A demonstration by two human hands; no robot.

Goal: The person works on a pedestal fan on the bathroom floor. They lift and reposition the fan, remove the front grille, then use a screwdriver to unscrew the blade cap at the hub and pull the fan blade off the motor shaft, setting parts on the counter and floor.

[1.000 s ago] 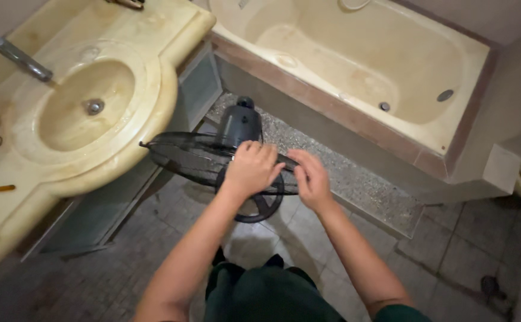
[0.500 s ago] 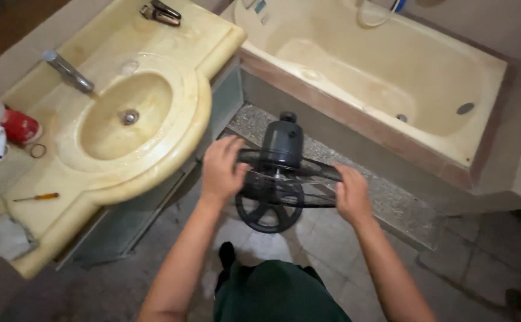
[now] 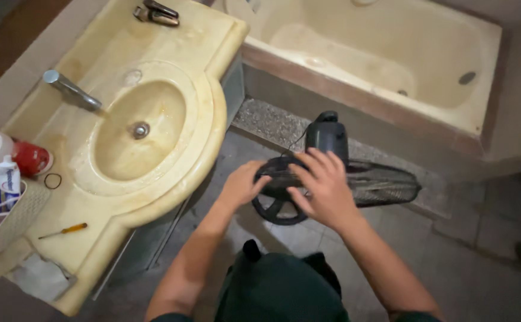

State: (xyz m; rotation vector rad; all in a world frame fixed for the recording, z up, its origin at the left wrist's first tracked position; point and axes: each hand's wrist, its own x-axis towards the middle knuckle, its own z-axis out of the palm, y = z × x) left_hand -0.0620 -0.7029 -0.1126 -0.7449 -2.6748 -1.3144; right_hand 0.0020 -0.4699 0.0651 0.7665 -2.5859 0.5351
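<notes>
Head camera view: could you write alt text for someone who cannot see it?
Two bare hands, left hand and right hand, rest on a dark fan grille above a bathroom floor, between a yellowish sink counter and a bathtub.

a single head-worn camera looks steeply down from above the person's own chest, close over both forearms, toward the tiled floor [image 3: 487, 280]. the washbasin counter [image 3: 171, 179] fills the left of the frame, and the bathtub [image 3: 392, 53] runs across the top. there is no second view to share anything with.
</notes>
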